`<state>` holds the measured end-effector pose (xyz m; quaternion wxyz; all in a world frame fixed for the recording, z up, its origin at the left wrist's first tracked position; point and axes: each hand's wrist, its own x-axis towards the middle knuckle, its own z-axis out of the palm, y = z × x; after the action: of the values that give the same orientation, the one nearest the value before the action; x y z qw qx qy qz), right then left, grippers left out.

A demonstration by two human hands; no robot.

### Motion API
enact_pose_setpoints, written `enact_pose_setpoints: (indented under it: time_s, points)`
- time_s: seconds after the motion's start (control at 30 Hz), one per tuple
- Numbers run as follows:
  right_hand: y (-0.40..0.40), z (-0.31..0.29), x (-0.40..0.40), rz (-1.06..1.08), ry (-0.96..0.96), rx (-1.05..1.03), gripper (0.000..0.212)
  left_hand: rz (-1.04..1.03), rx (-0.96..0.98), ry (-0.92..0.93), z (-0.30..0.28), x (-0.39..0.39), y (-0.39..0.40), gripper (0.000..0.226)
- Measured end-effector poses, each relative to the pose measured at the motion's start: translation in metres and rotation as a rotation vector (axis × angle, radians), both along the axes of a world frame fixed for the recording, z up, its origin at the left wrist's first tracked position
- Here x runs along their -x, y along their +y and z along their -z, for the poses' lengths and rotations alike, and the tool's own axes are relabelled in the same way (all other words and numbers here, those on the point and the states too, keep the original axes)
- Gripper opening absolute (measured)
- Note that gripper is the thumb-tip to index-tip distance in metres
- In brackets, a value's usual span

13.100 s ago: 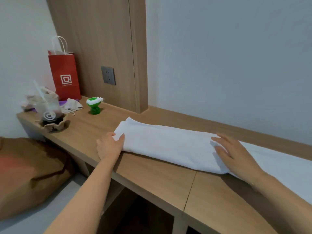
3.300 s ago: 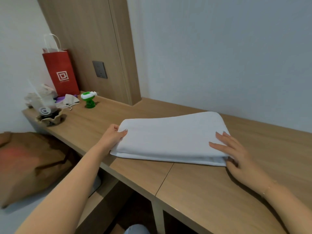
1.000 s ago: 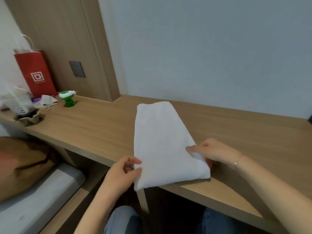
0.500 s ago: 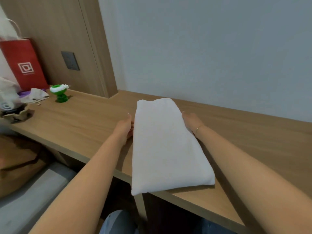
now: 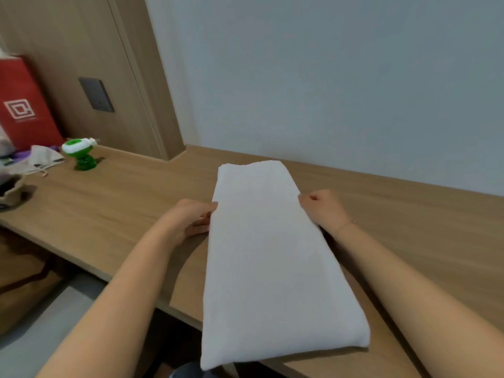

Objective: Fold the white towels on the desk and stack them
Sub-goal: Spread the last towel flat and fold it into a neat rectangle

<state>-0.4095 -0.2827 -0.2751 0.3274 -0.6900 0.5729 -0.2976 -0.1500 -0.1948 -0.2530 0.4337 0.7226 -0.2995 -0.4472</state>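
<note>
Both hands grip the folded white towel on the table: left hand pinching its left edge, right hand curled on its right edge.

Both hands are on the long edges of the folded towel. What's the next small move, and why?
Probably fold the far end back toward the near end. The white towel lies as a long strip, its near end overhanging the desk edge, and the left hand and right hand hold its sides.

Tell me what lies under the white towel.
The towel lies on the wooden desk, its near end overhanging the edge. Anything between towel and desk is hidden.
</note>
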Motion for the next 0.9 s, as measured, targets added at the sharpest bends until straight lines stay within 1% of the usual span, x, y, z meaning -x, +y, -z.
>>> enact_pose_setpoints:
  time_s: [0.07, 0.1, 0.17, 0.23, 0.27, 0.33, 0.37, 0.4, 0.47, 0.53, 0.6, 0.67, 0.7, 0.8, 0.9]
  points:
    - [-0.014, -0.016, 0.001, -0.034, 0.014, -0.192, 0.039, 0.01, -0.008, 0.02, -0.011, -0.012, -0.015, 0.014]
    - [-0.022, -0.022, -0.002, -0.038, 0.006, -0.247, 0.038, -0.009, 0.01, 0.033, -0.016, -0.014, -0.024, 0.013]
    - [-0.042, -0.027, -0.014, -0.018, -0.064, -0.262, 0.043, -0.042, 0.056, 0.083, -0.018, -0.016, -0.046, 0.021]
    - [-0.063, -0.023, -0.031, 0.008, -0.11, -0.207, 0.048, -0.058, 0.047, 0.074, -0.015, -0.014, -0.068, 0.032]
    - [-0.073, -0.02, -0.039, 0.016, -0.111, -0.162, 0.049, -0.056, 0.019, 0.0, -0.011, -0.013, -0.076, 0.038]
    - [-0.091, -0.011, -0.052, 0.017, -0.109, -0.061, 0.05, -0.038, -0.013, -0.221, 0.001, -0.015, -0.091, 0.049]
    - [-0.095, -0.007, -0.054, 0.008, -0.104, -0.017, 0.052, -0.03, 0.019, -0.31, 0.008, -0.016, -0.095, 0.052]
    - [-0.1, -0.001, -0.056, 0.002, -0.093, 0.02, 0.055, -0.031, 0.07, -0.347, 0.015, -0.019, -0.099, 0.052]
    - [-0.108, 0.008, -0.057, 0.006, -0.058, 0.09, 0.056, -0.027, 0.143, -0.312, 0.02, -0.021, -0.105, 0.056]
    - [-0.111, 0.014, -0.058, 0.015, -0.027, 0.141, 0.054, -0.01, 0.164, -0.246, 0.02, -0.018, -0.105, 0.061]
    - [-0.111, 0.016, -0.058, 0.019, -0.006, 0.167, 0.053, -0.018, 0.203, -0.211, 0.018, -0.015, -0.105, 0.058]
    - [-0.11, 0.016, -0.059, 0.017, 0.002, 0.191, 0.051, -0.048, 0.249, -0.239, 0.017, -0.013, -0.103, 0.042]
    - [-0.109, 0.016, -0.058, 0.017, 0.01, 0.212, 0.05, -0.07, 0.263, -0.277, 0.017, -0.013, -0.103, 0.038]
    - [-0.108, 0.014, -0.058, 0.029, 0.041, 0.269, 0.051, -0.115, 0.269, -0.35, 0.018, -0.017, -0.104, 0.036]
    - [-0.108, 0.013, -0.06, 0.06, 0.082, 0.29, 0.052, -0.113, 0.249, -0.41, 0.02, -0.021, -0.112, 0.03]
